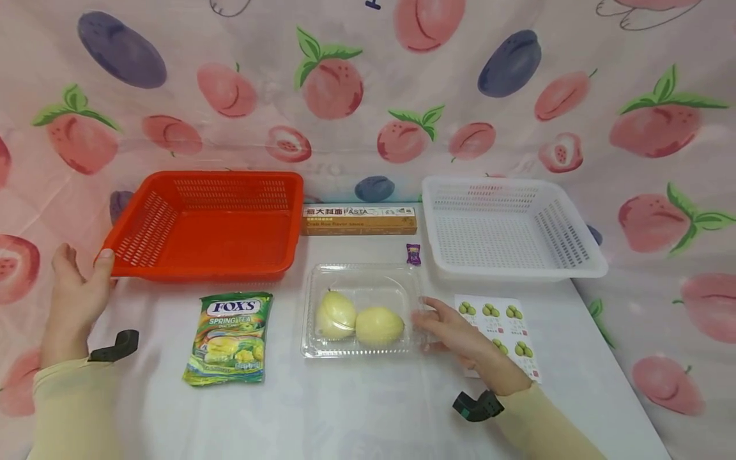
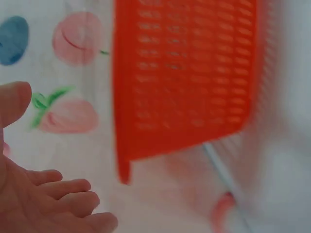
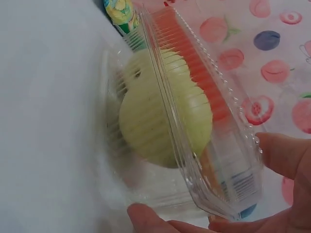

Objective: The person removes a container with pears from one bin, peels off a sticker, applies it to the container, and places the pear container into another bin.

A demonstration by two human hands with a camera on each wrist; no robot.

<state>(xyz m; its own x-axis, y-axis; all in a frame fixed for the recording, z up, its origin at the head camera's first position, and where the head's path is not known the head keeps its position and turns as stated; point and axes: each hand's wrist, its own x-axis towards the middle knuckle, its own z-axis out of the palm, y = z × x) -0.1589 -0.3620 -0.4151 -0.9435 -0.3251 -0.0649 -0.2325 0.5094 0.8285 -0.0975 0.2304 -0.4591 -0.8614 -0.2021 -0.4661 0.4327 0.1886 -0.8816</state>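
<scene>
A clear plastic clamshell box (image 1: 362, 275) with two pale yellow-green pears (image 1: 379, 326) inside lies mid-table, lid down. My right hand (image 1: 451, 329) grips its right end. In the right wrist view the thumb (image 3: 282, 153) meets the box's rim (image 3: 252, 141) and the other fingers curve round the opposite side. My left hand (image 1: 80, 300) is beside the near left corner of a red plastic basket (image 1: 224, 246). From the left wrist view, that hand's fingers (image 2: 68, 189) are spread and relaxed, with a gap to the basket's rim (image 2: 121, 97).
A green FOX'S candy bag (image 1: 230, 338) lies before the red basket. A pasta box (image 1: 359, 220) stands between it and a white basket (image 1: 489, 230). A small purple wrapped candy (image 1: 413, 253) and a sticker sheet (image 1: 489, 306) are on the table, the sheet partly under the right hand.
</scene>
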